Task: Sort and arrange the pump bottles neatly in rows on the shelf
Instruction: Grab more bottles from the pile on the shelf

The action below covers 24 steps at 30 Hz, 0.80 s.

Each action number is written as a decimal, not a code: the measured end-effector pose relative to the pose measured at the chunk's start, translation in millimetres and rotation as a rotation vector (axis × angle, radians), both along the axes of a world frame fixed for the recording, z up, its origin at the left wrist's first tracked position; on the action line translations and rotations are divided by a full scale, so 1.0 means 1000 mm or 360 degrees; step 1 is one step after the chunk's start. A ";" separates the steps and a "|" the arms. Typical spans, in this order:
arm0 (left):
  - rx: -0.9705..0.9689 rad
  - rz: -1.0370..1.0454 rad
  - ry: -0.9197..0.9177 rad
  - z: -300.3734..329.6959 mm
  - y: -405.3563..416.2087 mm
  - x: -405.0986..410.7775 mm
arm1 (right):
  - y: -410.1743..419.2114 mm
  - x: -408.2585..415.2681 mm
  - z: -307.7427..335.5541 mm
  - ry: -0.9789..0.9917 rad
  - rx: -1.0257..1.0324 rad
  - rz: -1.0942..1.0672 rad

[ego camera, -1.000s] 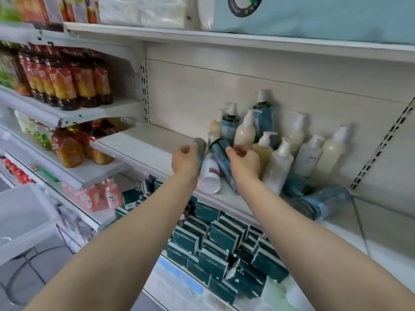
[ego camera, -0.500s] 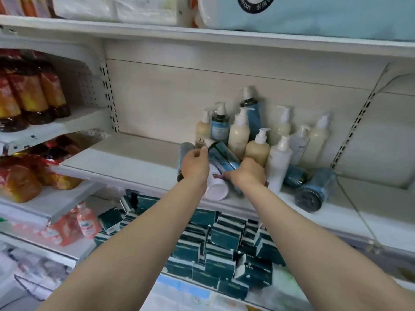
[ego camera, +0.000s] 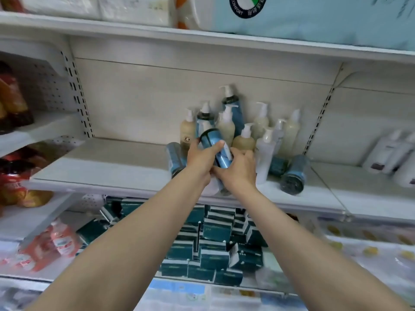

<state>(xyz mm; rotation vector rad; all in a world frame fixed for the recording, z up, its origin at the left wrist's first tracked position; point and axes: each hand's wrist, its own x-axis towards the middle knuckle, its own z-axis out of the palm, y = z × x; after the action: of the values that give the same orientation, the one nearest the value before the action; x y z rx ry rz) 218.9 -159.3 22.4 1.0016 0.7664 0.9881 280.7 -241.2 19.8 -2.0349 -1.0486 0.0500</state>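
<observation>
we see both hands meeting at the near edge of the white shelf (ego camera: 107, 169). the left hand (ego camera: 203, 159) wraps the blue bottle (ego camera: 216, 145) from the left, thumb lying across its upper side. the right hand (ego camera: 239, 170) closes on the same bottle from the right and below. the bottle is tilted, its dark collar end pointing up and away from us, its lower end hidden between the palms. under the hands a white bottle (ego camera: 212, 187) lies on its side, mostly covered. just left of the left hand a second blue bottle (ego camera: 175, 157) lies flat. behind the hands we find a loose cluster of upright pump bottles (ego camera: 226, 126), cream, blue and white, against the back wall. to the right, two more blue bottles (ego camera: 293, 173) lie on their sides near the shelf's front. farther right, white bottles (ego camera: 386, 153) appear blurred. on the shelf below, teal boxes (ego camera: 215, 230) are heaped untidily.
</observation>
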 end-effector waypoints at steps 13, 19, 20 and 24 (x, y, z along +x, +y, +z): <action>-0.0114 -0.0321 -0.0041 0.009 -0.006 -0.016 | -0.015 0.012 -0.012 0.1519 0.0374 0.0470; 0.0632 0.0157 0.0979 -0.017 -0.010 -0.025 | -0.019 0.025 -0.034 0.1736 0.0696 0.0212; 0.0712 0.0175 0.1090 -0.024 -0.011 -0.025 | -0.019 0.026 -0.036 0.1742 0.0729 0.0203; 0.0802 0.0183 0.1207 -0.035 -0.015 -0.014 | -0.016 0.026 -0.037 0.1675 0.0809 0.0196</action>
<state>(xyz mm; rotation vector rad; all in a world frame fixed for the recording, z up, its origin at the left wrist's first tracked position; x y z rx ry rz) 205.1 -174.1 -13.0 1.8386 1.2348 0.9130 307.2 -256.8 -17.5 -1.1839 -0.4245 0.7496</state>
